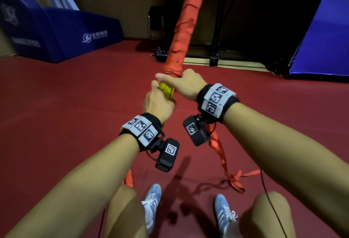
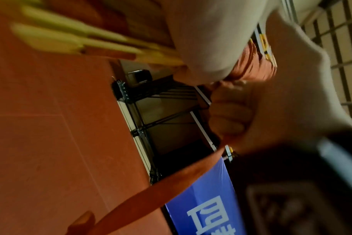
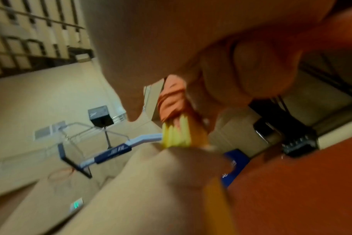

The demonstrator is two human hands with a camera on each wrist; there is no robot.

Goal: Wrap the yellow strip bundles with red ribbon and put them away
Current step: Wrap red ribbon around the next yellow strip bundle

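A long bundle of yellow strips point(image 1: 167, 90) rises away from me. Its upper length is covered in wound red ribbon point(image 1: 186, 20). My left hand point(image 1: 158, 103) grips the bare yellow part just below the wrap. My right hand point(image 1: 184, 84) curls round the bundle at the wrap's lower edge and holds the ribbon there. The loose ribbon tail point(image 1: 220, 152) hangs from that hand to the floor, with a knot low down. The left wrist view shows the yellow strips point(image 2: 70, 36) and a taut ribbon band point(image 2: 151, 190) leaving the right fist. The right wrist view shows the yellow strips point(image 3: 177, 135) below the wrapped ribbon point(image 3: 171, 98).
I stand on dark red flooring point(image 1: 66, 115). Blue padded mats point(image 1: 62, 35) lie at the far left and a blue banner point(image 1: 324, 30) stands at the right. Black stand frames point(image 1: 215, 48) are ahead. A thin black cable point(image 1: 272, 209) runs past my blue shoes point(image 1: 151, 205).
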